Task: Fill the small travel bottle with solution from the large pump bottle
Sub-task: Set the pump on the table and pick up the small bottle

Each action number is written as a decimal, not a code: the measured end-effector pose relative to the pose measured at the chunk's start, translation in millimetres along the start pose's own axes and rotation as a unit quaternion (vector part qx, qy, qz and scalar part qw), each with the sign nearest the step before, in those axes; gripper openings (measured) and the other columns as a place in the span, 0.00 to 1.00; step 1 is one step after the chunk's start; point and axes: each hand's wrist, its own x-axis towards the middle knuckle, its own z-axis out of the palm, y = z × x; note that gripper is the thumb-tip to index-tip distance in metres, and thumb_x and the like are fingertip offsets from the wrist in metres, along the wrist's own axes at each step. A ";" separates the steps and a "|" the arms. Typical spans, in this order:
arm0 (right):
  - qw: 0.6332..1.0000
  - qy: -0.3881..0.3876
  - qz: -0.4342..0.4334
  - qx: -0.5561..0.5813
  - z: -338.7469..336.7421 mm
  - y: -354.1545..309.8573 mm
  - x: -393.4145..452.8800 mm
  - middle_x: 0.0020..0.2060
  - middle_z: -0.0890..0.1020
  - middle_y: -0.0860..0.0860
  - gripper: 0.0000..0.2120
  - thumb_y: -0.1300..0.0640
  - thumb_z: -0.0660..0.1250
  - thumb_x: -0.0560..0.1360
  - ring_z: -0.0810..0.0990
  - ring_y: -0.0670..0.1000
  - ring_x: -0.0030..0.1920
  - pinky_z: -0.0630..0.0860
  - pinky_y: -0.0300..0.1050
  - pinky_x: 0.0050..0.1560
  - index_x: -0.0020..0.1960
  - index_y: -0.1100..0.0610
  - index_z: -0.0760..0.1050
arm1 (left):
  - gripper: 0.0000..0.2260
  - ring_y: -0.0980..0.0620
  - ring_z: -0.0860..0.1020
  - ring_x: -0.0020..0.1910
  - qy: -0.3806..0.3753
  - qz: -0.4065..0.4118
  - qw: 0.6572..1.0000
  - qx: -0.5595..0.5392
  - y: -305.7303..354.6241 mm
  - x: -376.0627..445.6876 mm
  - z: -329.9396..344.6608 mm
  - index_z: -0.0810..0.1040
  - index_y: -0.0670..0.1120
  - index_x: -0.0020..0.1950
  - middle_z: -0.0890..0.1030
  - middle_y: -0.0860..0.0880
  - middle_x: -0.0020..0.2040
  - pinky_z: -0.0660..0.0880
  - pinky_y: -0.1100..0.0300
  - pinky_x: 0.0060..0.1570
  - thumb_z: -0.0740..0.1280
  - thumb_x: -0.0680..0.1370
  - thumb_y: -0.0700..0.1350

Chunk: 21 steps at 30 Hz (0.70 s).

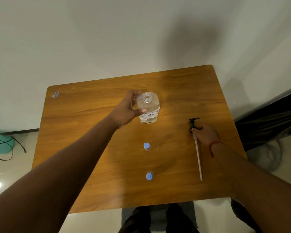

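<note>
Grip, left: the left hand (126,111) is curled round the large pump bottle (148,109), thumb across the front at the label, holding it upright on the table (91,132). Grip, right: the right hand (206,132) has its fingers closed on the collar of the removed pump head (193,124), which lies flat on the table with its white dip tube (198,157) running toward the near edge.

The large bottle's neck is open and clear solution is visible inside. Two small travel bottles stand closed, each with a blue cap: the farther small bottle (146,146) just in front of the large one, the nearer small bottle (149,176) closer to the person.

Judgement on the step in hand: the pump is being set aside. It should be released where the wet tube cannot roll. One small bottle must then be uncapped and steadied before pouring; the wide neck against a narrow mouth calls for a slow tilt, lip close over the opening.

Writing: the handwritten white label reads "SOLUTION"; the line above it is illegible. A sticker (55,94) at the far left corner cannot be read.
</note>
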 end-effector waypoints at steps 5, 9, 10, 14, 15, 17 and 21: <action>1.000 0.004 -0.007 0.004 -1.4 1.5 -3.0 0.41 0.78 0.51 0.09 0.48 0.67 0.77 0.76 0.52 0.43 0.74 0.48 0.44 0.50 0.53 0.73 | 0.26 0.50 0.71 0.72 -0.011 0.000 1.000 0.005 -2.8 -1.1 -2.4 0.66 0.49 0.69 0.74 0.50 0.69 0.75 0.42 0.67 0.73 0.76 0.36; 1.000 0.000 -0.003 0.001 -0.9 2.2 -2.2 0.45 0.78 0.51 0.11 0.47 0.67 0.77 0.76 0.52 0.46 0.70 0.46 0.43 0.52 0.53 0.72 | 0.25 0.50 0.71 0.72 -0.020 -0.001 1.000 0.011 -3.7 -3.6 -3.2 0.66 0.49 0.69 0.74 0.50 0.69 0.76 0.44 0.66 0.73 0.77 0.37; 1.000 0.000 -0.001 0.002 -0.8 2.5 -1.6 0.45 0.78 0.51 0.11 0.47 0.68 0.76 0.76 0.52 0.46 0.70 0.46 0.43 0.53 0.53 0.72 | 0.25 0.50 0.71 0.72 -0.019 -0.001 1.000 0.011 -3.4 -4.2 -2.6 0.66 0.49 0.69 0.74 0.50 0.69 0.77 0.45 0.66 0.73 0.77 0.36; 1.000 0.002 -0.001 0.009 -0.3 5.0 -0.7 0.43 0.79 0.52 0.11 0.47 0.68 0.76 0.77 0.53 0.45 0.74 0.48 0.44 0.50 0.54 0.74 | 0.26 0.50 0.70 0.73 -0.016 -0.006 1.000 0.009 -4.5 -5.9 -1.8 0.66 0.49 0.70 0.73 0.50 0.69 0.76 0.44 0.67 0.72 0.77 0.36; 1.000 0.002 -0.003 0.012 -0.4 6.0 -0.5 0.43 0.79 0.52 0.10 0.47 0.68 0.76 0.78 0.53 0.45 0.75 0.49 0.46 0.50 0.53 0.74 | 0.27 0.50 0.69 0.73 -0.016 -0.007 1.000 0.010 -4.6 -6.3 -1.6 0.65 0.48 0.71 0.73 0.50 0.70 0.76 0.44 0.67 0.72 0.77 0.36; 1.000 0.004 -0.009 0.015 -0.8 7.1 -1.2 0.44 0.79 0.51 0.10 0.46 0.68 0.76 0.78 0.53 0.45 0.75 0.49 0.46 0.49 0.53 0.74 | 0.30 0.51 0.67 0.74 -0.014 -0.008 1.000 0.016 -4.4 -8.0 -0.6 0.63 0.49 0.74 0.70 0.51 0.72 0.76 0.48 0.66 0.73 0.77 0.37; 1.000 0.005 -0.014 0.019 -1.7 9.8 -1.5 0.46 0.79 0.52 0.11 0.46 0.68 0.76 0.77 0.54 0.48 0.75 0.50 0.50 0.50 0.52 0.73 | 0.41 0.55 0.58 0.78 0.000 -0.023 1.000 0.021 -1.7 -14.9 0.9 0.53 0.50 0.81 0.61 0.51 0.81 0.71 0.58 0.68 0.74 0.76 0.38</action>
